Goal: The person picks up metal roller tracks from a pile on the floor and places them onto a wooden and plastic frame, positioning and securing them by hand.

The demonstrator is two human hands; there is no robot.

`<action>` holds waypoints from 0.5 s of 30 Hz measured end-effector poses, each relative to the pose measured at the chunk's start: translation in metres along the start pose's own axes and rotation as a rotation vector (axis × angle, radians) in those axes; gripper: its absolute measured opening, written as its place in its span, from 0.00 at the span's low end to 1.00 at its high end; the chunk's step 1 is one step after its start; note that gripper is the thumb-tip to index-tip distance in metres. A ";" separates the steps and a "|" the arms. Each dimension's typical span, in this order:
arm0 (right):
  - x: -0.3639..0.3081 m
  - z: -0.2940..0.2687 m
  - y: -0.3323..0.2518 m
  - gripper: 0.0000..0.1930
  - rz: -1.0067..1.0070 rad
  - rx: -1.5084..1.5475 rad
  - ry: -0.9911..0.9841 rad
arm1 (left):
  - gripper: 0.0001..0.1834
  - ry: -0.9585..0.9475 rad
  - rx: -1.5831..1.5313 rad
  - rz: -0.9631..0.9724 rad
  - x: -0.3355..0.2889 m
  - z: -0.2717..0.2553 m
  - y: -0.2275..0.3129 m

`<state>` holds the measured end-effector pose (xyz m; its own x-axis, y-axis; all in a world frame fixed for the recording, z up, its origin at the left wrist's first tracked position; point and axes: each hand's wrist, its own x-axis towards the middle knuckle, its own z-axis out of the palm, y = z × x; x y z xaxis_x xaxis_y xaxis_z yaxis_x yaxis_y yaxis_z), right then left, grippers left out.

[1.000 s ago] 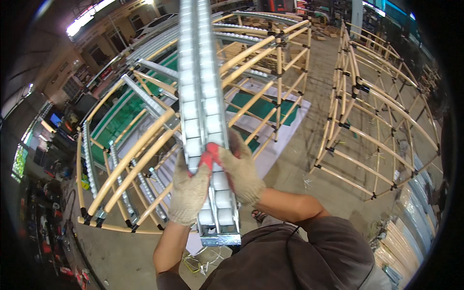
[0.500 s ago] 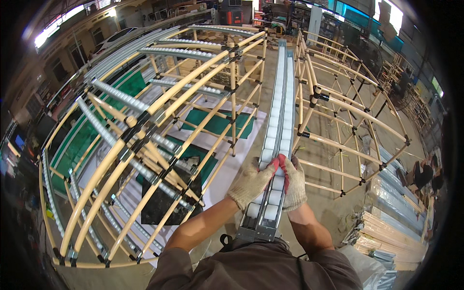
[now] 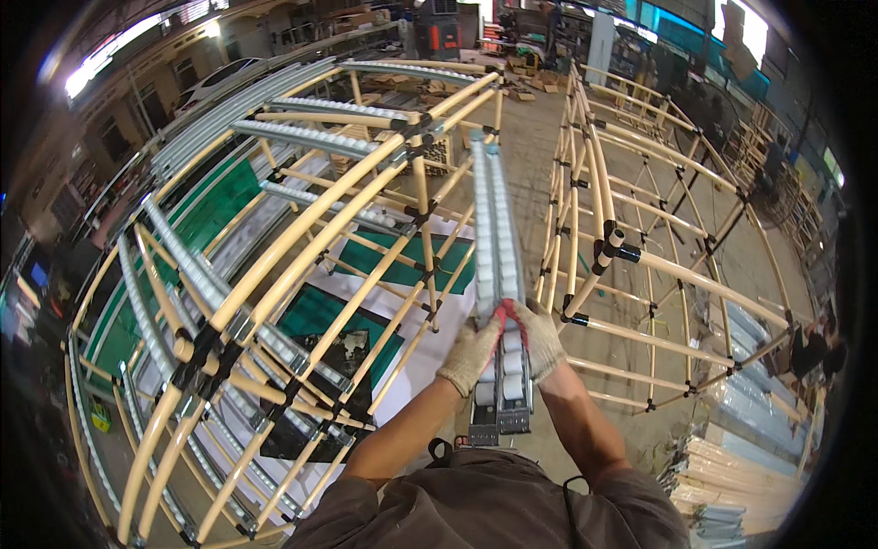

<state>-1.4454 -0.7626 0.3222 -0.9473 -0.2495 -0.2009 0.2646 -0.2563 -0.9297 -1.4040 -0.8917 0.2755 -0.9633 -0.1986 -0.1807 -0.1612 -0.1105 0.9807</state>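
Two long metal roller tracks with white rollers lie side by side in front of me: a left roller track [image 3: 483,238] and a right roller track [image 3: 502,233]. Their near ends come close to my body, and the far ends point away between two pipe frames. My left hand [image 3: 473,352], in a cream knit glove with a red palm, is closed around the left side of the pair. On the other side my right hand [image 3: 540,340], gloved alike, grips the right track. Both thumbs meet over the rollers; the fingers underneath are hidden.
At left stands a large beige pipe frame [image 3: 322,206] with black joints and several roller tracks fitted in it. Another pipe frame [image 3: 681,265] stands at right. Wrapped beige pipes [image 3: 722,471] and metal lengths [image 3: 754,393] lie on the floor at lower right.
The far ends of both tracks have swung left and come nearer the left frame. My hands have moved slightly left with them, keeping their grip. The near ends now sit unevenly.
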 end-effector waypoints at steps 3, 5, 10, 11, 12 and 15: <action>0.042 -0.006 -0.012 0.23 0.028 0.010 -0.061 | 0.27 0.059 -0.084 -0.029 0.023 0.018 0.032; 0.068 -0.010 -0.019 0.17 0.173 -0.296 -0.104 | 0.22 -0.005 -0.187 -0.033 0.056 0.005 0.020; 0.199 0.035 0.047 0.33 -0.119 -0.551 0.018 | 0.16 0.012 -0.453 -0.142 0.164 -0.047 -0.015; 0.232 0.026 0.060 0.35 -0.173 -0.470 0.003 | 0.15 0.011 -0.474 -0.125 0.192 -0.046 -0.029; 0.251 0.033 0.054 0.35 -0.167 -0.468 -0.024 | 0.15 0.043 -0.498 -0.094 0.220 -0.062 -0.041; 0.279 0.068 0.034 0.36 -0.051 -0.562 -0.148 | 0.18 -0.188 -0.640 -0.021 0.273 -0.120 -0.063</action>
<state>-1.6883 -0.9042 0.2552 -0.9104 -0.3879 -0.1439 0.0449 0.2531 -0.9664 -1.6312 -1.0553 0.1552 -0.9917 -0.0235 -0.1262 -0.0767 -0.6800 0.7292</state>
